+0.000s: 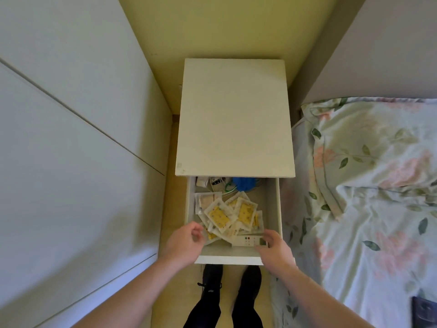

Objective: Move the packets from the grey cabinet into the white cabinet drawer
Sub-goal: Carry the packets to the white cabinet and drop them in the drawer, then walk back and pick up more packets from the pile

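The white cabinet stands in front of me with its drawer pulled out. Several white packets with yellow squares lie piled in the drawer's left and middle. My left hand hovers over the drawer's front left corner, fingers curled and apart, holding nothing I can see. At the front right, my right hand grips the end of a flat white packet with red and green dots, which lies over the heap. The grey cabinet forms the tall wall on my left, its doors closed.
A blue bundle, cables and a small white box fill the back of the drawer. A bed with a floral sheet lies close on the right. My black shoes stand just below the drawer front in the narrow aisle.
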{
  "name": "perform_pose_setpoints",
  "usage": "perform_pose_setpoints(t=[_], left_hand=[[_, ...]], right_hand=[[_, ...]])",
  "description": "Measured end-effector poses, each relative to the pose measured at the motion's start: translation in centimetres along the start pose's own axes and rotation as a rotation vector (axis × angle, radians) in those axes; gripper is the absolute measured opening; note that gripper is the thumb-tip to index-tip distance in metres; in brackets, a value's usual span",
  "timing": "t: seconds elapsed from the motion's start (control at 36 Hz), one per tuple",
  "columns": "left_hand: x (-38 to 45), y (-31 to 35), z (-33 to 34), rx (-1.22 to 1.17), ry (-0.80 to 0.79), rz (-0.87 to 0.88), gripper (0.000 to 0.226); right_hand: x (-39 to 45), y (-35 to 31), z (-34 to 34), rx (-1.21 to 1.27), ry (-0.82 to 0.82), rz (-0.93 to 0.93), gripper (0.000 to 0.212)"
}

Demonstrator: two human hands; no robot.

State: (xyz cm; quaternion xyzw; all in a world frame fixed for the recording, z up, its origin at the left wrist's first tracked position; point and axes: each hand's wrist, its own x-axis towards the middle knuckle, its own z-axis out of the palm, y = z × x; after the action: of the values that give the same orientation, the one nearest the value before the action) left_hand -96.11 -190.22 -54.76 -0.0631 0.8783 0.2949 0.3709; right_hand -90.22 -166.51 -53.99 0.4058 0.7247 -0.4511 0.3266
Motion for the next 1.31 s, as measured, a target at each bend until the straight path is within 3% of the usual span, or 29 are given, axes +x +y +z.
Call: perform_pose_setpoints(t=[0.31,0.61,0.86,1.31], left_hand=[[-14.5,8.0,-4.1,0.344,-0.153,0.368,0.047],[-27.7,16.3,-2.8,0.599,-0.269,0.743,0.050],[-40.4,20.3,5.0,0.900,-0.319,1.126,0.054],[-71.2,14.9,23.8,0.910,-0.540,1.627,0.051]], right_hand=[[-18.4,0.0,-5.6,0.083,0.156,-0.078,0.047],[-36.2,7.3,-9.3,0.220,0.408,-0.110,0.061],[-49.8,21.2,-8.4,0.367,0.672,-0.121,0.065],[-74.6,51.3,2.3,0.632,1.104,0.060,0.059]])
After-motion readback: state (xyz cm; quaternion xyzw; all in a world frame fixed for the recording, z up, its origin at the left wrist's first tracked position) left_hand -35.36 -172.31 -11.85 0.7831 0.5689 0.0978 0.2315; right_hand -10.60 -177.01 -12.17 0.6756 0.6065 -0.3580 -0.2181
